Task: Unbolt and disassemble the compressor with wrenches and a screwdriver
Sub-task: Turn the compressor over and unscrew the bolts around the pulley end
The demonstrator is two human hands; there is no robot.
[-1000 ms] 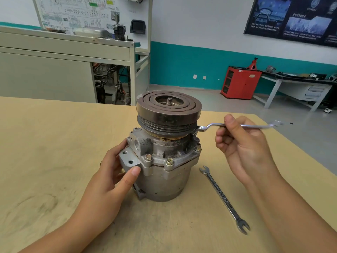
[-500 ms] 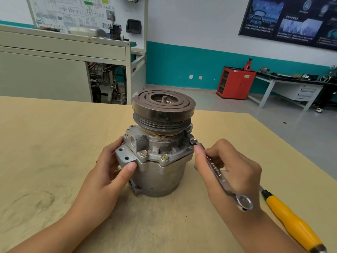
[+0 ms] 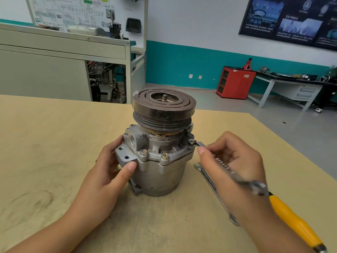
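Observation:
A grey metal compressor (image 3: pixel 156 172) stands upright on the wooden table (image 3: pixel 45 143), its dark grooved pulley (image 3: pixel 164 110) on top. My left hand (image 3: pixel 111 170) grips its left side by the mounting bracket, thumb on the flange. My right hand (image 3: pixel 229 161) holds a combination wrench (image 3: pixel 223 165) whose ring end sits on a bolt at the flange's right side. Two more flange bolts (image 3: pixel 144 152) face me. A second wrench (image 3: pixel 213 189) lies on the table under my right hand. A yellow-handled screwdriver (image 3: pixel 295 223) lies at the lower right.
The table's right edge runs diagonally close behind my right hand, with grey floor beyond. A cream cabinet (image 3: pixel 54 57) stands behind the table's far edge. A red cabinet (image 3: pixel 235 83) and a workbench (image 3: pixel 291 88) stand by the far wall.
My right hand came down from beside the pulley and swung the wrench round towards me, ring end on the right flange bolt. My left hand has stayed on the compressor.

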